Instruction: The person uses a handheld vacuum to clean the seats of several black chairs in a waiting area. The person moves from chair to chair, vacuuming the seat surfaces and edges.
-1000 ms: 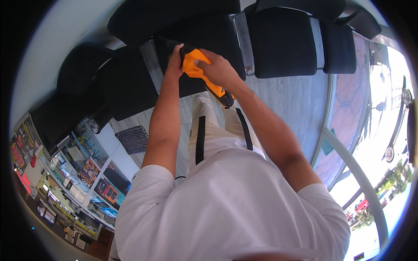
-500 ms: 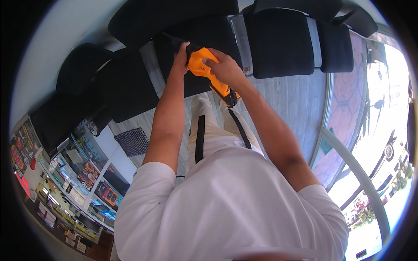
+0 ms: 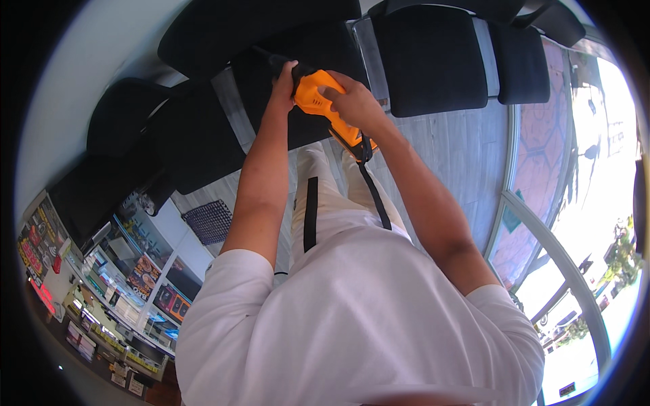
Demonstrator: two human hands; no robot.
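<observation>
Both my hands hold an orange hand-held appliance (image 3: 318,98) with a black front nozzle, out in front of me over a black chair seat (image 3: 305,61). My left hand (image 3: 283,80) grips its front end by the black nozzle. My right hand (image 3: 352,101) wraps over the orange body from the right. A black cord (image 3: 371,189) hangs from the rear of the appliance down along my leg.
Several black padded chairs stand in a row: one at the right (image 3: 433,54), others at the left (image 3: 196,135). Grey plank floor (image 3: 460,149) lies below. A glass display counter (image 3: 135,271) with boxed goods is at the lower left, a glass storefront (image 3: 562,223) at the right.
Both hands and the orange appliance have shifted slightly up and to the right over the chair seat. The grip of each hand is the same.
</observation>
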